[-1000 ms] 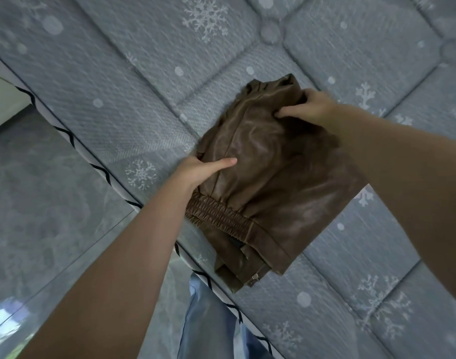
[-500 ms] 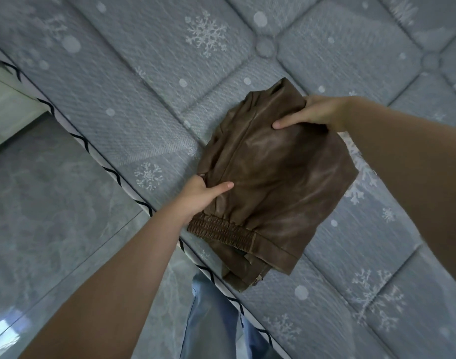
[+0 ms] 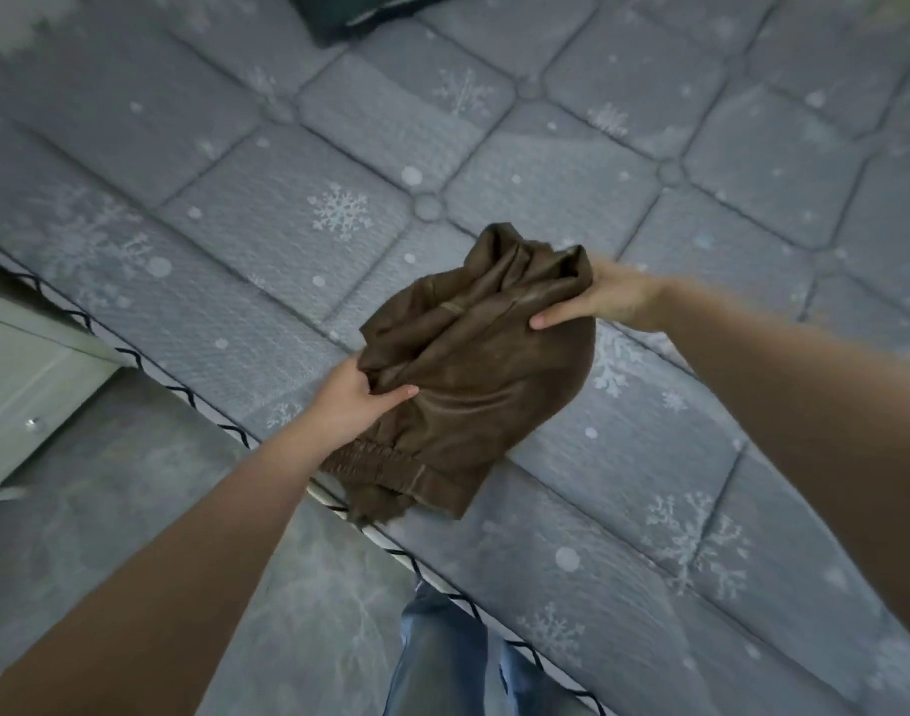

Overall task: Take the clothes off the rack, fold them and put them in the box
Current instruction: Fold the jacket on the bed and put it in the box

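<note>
Brown leather jacket (image 3: 473,374), folded into a compact bundle, ribbed elastic hem (image 3: 370,459) at the near end, collar end bunched up at the far end. It sits at the near edge of the mattress (image 3: 246,209), lower end just overhanging the piped border; whether the bundle is fully clear of the surface or partly resting, cannot tell.

Left hand (image 3: 357,400) grips the near-left side of the bundle, thumb lying across the top, fingers tucked under and out of sight. Right hand (image 3: 592,302) grips the far-right end near the collar, thumb on top, fingers wrapped behind the fold. Both hands closed on the jacket, one at each end.

Step in hand, as judged: folding looks done; this reads as the pick-up for carrying to the box. No box and no rack in view.

Next move calls for: keeping both ends pinched so the layers do not slide open. Leather looks stiff and slick, and the bundle is already puckering in the middle. Support from underneath would hold the fold better than a squeeze from the ends. The loose hem corner hanging low could catch on the mattress edge.

Around: grey quilted mattress with snowflake print, a dark folded item (image 3: 370,12) at the far edge, pale bedside cabinet (image 3: 24,385) at left, marbled grey floor (image 3: 132,509), the person's blue jeans (image 3: 442,658) below.
</note>
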`<state>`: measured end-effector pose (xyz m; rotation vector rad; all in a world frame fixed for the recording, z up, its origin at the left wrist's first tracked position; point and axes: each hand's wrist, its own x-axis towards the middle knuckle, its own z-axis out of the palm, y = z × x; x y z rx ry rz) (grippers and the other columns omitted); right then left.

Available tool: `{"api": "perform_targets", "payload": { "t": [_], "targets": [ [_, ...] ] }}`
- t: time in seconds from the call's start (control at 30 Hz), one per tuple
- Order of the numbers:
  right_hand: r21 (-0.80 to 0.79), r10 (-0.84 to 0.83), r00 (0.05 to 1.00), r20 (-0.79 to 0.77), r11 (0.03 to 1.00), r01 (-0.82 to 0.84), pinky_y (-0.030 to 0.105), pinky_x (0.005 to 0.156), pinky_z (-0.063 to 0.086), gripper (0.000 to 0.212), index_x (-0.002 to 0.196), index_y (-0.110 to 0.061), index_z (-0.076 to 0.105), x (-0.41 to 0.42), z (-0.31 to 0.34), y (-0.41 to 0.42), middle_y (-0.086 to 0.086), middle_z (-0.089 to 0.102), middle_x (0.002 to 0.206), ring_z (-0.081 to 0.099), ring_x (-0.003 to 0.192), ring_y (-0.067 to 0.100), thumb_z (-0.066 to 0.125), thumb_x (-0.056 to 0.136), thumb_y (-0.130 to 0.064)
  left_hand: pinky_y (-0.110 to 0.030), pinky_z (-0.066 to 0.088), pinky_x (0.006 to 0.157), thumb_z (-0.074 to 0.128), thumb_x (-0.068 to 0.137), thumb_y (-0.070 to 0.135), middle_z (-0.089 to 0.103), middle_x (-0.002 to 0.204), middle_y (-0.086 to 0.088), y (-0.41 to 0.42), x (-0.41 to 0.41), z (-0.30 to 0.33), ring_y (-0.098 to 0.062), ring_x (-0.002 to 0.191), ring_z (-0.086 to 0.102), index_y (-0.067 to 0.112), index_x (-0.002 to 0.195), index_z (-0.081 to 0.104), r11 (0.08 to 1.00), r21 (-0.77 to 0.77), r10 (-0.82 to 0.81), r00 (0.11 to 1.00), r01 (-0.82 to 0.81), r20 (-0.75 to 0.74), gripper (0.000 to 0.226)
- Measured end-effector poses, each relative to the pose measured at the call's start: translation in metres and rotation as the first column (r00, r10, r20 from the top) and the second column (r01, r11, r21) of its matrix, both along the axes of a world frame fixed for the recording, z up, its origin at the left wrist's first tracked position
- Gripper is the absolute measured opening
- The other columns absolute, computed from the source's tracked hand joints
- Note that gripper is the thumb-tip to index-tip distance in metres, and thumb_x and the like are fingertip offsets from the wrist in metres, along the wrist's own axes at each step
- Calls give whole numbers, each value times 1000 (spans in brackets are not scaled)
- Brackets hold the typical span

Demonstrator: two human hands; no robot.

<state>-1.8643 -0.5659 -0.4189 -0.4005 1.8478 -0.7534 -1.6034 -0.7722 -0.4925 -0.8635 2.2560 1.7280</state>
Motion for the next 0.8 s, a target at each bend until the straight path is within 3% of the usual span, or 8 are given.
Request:
{"api": "perform_targets", "payload": {
  "t": [0.07, 0.13, 0.3, 0.37, 0.5, 0.6, 0.7, 0.8],
  "targets": [
    [-88, -104, 995, 0, 991, 103, 34, 109, 43, 66, 124, -27, 66, 12, 13, 35, -12, 70, 122, 60, 120, 10, 92, 64, -20, -43, 47, 104, 76, 60, 70, 67, 122, 8, -2, -10, 18, -13, 116, 61, 41, 118, 59, 984, -134, -124, 992, 122, -11, 67],
    [-189, -222, 974, -33, 959, 212, 32, 105, 47, 61, 124, -21, 66, 28, 22, 73, -7, 72, 119, 63, 117, 12, 89, 68, -11, -45, 50, 97, 70, 61, 79, 68, 118, 9, 6, -21, 44, -16, 113, 63, 38, 117, 59, 944, -240, -235, 972, 225, -13, 71],
    [-414, -402, 913, -66, 844, 341, 19, 87, 54, 59, 132, -3, 57, 70, 47, 152, 7, 67, 126, 66, 109, 6, 77, 78, 8, -32, 44, 75, 51, 65, 75, 68, 115, -3, 52, -50, 120, -27, 105, 63, 26, 120, 57, 785, -472, -455, 890, 402, 2, 73],
    [-478, -477, 876, -75, 788, 388, 18, 85, 53, 62, 136, 0, 53, 83, 60, 179, 3, 68, 124, 67, 108, 6, 74, 79, 12, -31, 42, 75, 48, 66, 75, 67, 118, -3, 73, -60, 140, -27, 106, 62, 29, 123, 55, 748, -502, -502, 865, 433, -2, 73],
    [-570, -626, 774, -95, 672, 473, 14, 78, 53, 59, 129, 4, 49, 113, 89, 245, -16, 75, 100, 69, 96, -3, 65, 77, 27, -34, 46, 80, 53, 73, 65, 66, 117, -2, 132, -74, 168, -25, 106, 61, 29, 119, 57, 692, -538, -579, 815, 481, -17, 59],
    [-619, -722, 683, -111, 588, 521, 16, 83, 53, 59, 125, 0, 54, 144, 103, 297, -6, 70, 111, 68, 103, 2, 77, 72, 13, -41, 52, 83, 54, 77, 54, 67, 113, 1, 181, -80, 179, -25, 103, 63, 36, 117, 53, 646, -561, -638, 770, 517, -25, 44],
    [-652, -824, 558, -94, 475, 591, 22, 86, 54, 60, 116, -14, 62, 171, 110, 346, -4, 74, 107, 69, 106, 11, 88, 62, -18, -38, 50, 83, 64, 87, 31, 65, 112, 2, 230, -88, 187, -23, 103, 61, 32, 117, 54, 612, -548, -698, 715, 570, -36, 32],
    [-667, -892, 445, -79, 379, 641, 29, 89, 56, 65, 110, -19, 66, 192, 120, 386, -1, 75, 108, 69, 108, 18, 95, 53, -35, -35, 49, 84, 68, 87, 28, 64, 118, 1, 275, -102, 194, -23, 107, 60, 27, 120, 56, 552, -549, -774, 631, 628, -55, 35]
  ]
}}
